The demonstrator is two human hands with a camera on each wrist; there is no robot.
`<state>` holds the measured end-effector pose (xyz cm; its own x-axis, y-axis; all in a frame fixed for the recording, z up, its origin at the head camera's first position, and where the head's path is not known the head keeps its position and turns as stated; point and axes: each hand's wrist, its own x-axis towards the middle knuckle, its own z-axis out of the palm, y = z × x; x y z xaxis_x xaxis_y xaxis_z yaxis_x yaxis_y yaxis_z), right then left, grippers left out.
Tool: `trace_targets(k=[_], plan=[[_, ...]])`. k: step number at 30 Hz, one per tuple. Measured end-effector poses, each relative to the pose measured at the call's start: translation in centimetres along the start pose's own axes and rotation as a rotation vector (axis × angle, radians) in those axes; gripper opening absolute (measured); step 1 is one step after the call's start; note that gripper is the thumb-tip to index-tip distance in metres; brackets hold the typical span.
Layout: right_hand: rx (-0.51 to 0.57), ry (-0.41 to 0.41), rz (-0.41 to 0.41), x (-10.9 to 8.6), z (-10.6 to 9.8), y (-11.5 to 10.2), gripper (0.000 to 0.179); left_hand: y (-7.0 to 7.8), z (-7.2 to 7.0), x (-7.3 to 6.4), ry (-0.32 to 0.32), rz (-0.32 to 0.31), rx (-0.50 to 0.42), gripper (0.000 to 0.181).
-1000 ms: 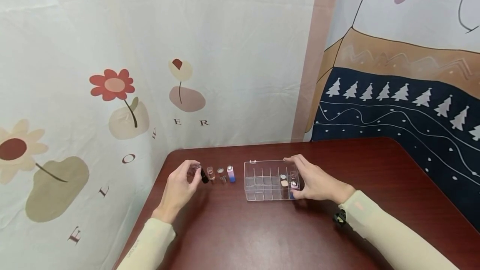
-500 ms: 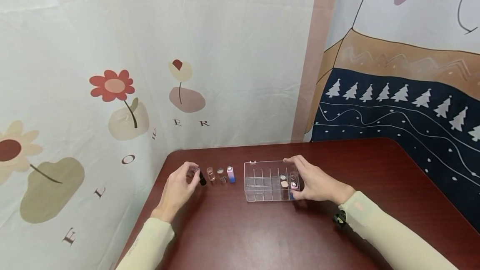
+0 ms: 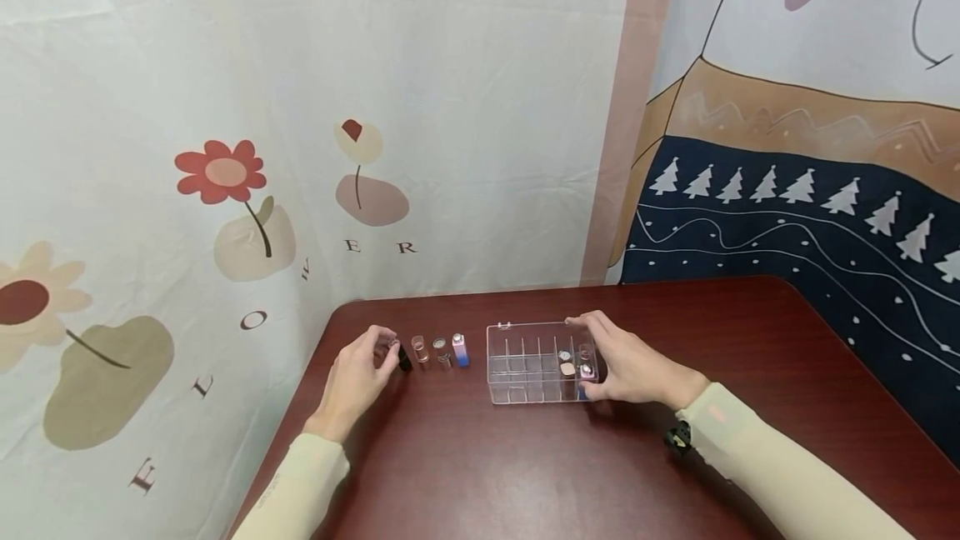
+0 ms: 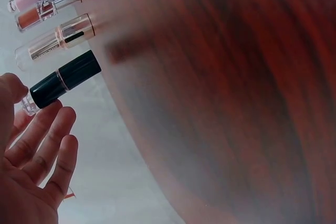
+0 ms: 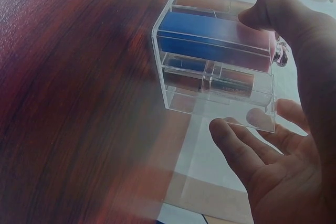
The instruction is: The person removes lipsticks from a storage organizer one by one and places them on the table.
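My left hand point(image 3: 358, 377) is at the left end of a row of lipsticks. Its thumb and fingers pinch the clear top of a black lipstick point(image 4: 65, 80), whose base is at or close to the table. Beside it stand a clear-capped lipstick point(image 3: 420, 349), another clear and silver one point(image 3: 441, 352) and a pink-to-blue lipstick point(image 3: 461, 351). My right hand point(image 3: 636, 363) grips the right end of a clear divided organizer point(image 3: 525, 390), thumb in front, fingers behind. Several lipsticks fill its right-hand compartments, among them a pink-and-blue one point(image 5: 210, 38).
The dark red wooden table point(image 3: 480, 465) carries everything. A white flower-print curtain point(image 3: 480, 107) hangs close behind its back edge. To the right hangs a dark blue cloth with white trees point(image 3: 750, 223).
My left hand has shifted slightly left and down with the black lipstick, which leans less than before. My right hand and the organizer have stayed in place.
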<state>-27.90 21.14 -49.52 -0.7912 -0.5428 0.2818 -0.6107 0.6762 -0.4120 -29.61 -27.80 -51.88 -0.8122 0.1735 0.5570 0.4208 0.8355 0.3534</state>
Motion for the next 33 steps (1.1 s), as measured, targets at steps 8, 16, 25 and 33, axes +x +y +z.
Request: trace_targets(k=[8,16,25,33], plan=[[0.001,-0.007,0.009,0.01,-0.03,-0.1,0.103,-0.25,0.23,0.02,-0.029,-0.041,0.006,0.016],[0.0,0.003,0.0,-0.02,-0.09,-0.25,0.102,-0.35,0.29,0.04,-0.038,-0.047,0.015,0.017],[0.01,-0.009,0.005,0.05,-0.12,-0.26,0.104,-0.13,0.0,0.07,-0.074,-0.071,0.023,0.023],[0.009,-0.024,0.025,0.05,-0.08,-0.17,0.105,0.16,-0.19,0.03,-0.081,-0.071,0.03,0.027]])
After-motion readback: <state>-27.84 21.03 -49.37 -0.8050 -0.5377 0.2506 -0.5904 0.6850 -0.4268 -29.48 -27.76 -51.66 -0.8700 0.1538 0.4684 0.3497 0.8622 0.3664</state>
